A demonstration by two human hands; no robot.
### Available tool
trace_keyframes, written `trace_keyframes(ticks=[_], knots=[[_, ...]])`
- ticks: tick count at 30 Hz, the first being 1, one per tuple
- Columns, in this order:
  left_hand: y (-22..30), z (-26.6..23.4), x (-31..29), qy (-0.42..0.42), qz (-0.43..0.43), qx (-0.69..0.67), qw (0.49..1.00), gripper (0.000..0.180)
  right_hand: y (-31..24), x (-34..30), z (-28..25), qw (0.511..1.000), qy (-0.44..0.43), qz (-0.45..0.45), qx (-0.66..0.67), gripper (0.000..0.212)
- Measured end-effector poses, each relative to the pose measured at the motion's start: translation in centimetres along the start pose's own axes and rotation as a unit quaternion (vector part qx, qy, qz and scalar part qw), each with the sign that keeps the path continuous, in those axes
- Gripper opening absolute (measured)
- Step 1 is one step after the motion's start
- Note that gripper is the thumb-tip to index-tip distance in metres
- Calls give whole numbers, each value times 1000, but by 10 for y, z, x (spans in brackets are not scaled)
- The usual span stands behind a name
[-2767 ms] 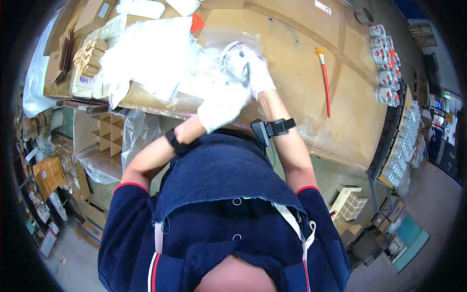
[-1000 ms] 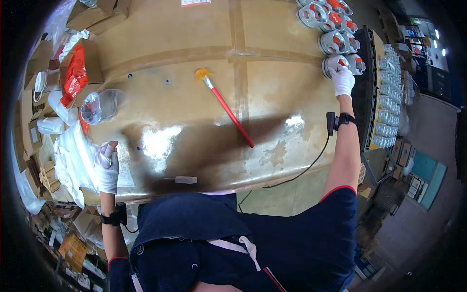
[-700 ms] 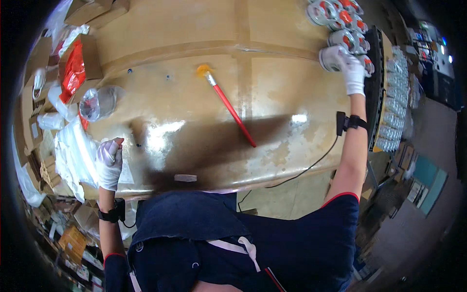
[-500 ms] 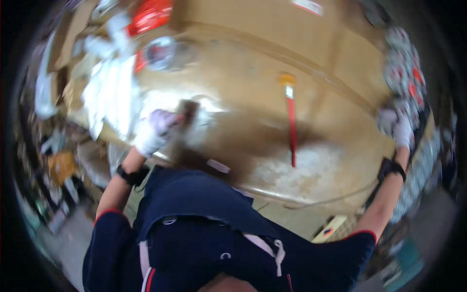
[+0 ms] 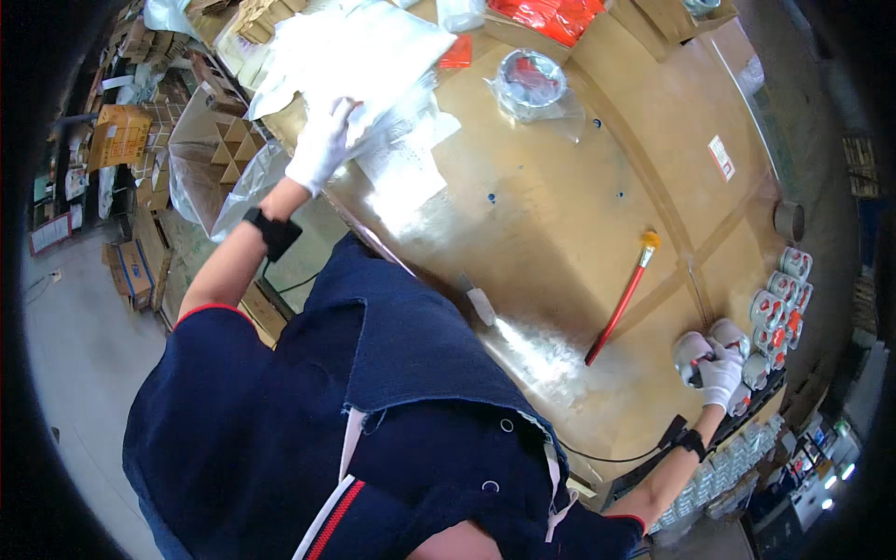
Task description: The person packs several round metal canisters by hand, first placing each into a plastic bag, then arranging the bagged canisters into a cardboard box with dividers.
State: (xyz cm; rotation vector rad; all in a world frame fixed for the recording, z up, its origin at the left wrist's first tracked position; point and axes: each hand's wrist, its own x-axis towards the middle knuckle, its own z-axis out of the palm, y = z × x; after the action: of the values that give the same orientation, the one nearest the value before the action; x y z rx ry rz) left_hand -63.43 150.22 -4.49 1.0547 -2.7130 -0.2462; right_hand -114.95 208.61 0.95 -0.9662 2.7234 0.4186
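Observation:
My left hand [image 5: 320,154], in a white glove, is at the near edge of a pile of white plastic sheets or bags [image 5: 373,56]. Its fingers are apart with nothing visible between them; whether the fingertips touch the pile I cannot tell. At the right side of the table, my gloved right hand [image 5: 721,371] is closed on a pair of round metal parts [image 5: 693,353], one beside the other. Its fingers partly cover them. Between the hands lie a red-handled brush [image 5: 623,303] with yellowish bristles and a scraper [image 5: 480,304] with a pale handle.
Several round metal parts with red marks [image 5: 782,303] stand along the right edge. A clear-bagged ring [image 5: 532,82] and a box of red packets [image 5: 551,19] sit at the back. A black cable [image 5: 616,459] hangs at the front. Cartons [image 5: 121,135] stand at far left.
The view has turned and grown sharper. My left hand has moved to the white sheets; the blurred dark thing by it before is no longer there. My right hand stays at the round parts.

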Motion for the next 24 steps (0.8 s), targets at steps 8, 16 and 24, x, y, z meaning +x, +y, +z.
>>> trace_keyframes(ticks=[8, 16, 24], knots=[[-64, 41, 46, -88, 72, 115, 987, 38, -224, -46, -81, 983, 62, -169, 24, 36], [-82, 72, 59, 10, 18, 101, 995, 35, -351, -63, -56, 979, 36, -191, 55, 25], [-80, 38, 84, -84, 9, 0, 996, 31, -380, -91, -47, 979, 141, -144, 23, 34]])
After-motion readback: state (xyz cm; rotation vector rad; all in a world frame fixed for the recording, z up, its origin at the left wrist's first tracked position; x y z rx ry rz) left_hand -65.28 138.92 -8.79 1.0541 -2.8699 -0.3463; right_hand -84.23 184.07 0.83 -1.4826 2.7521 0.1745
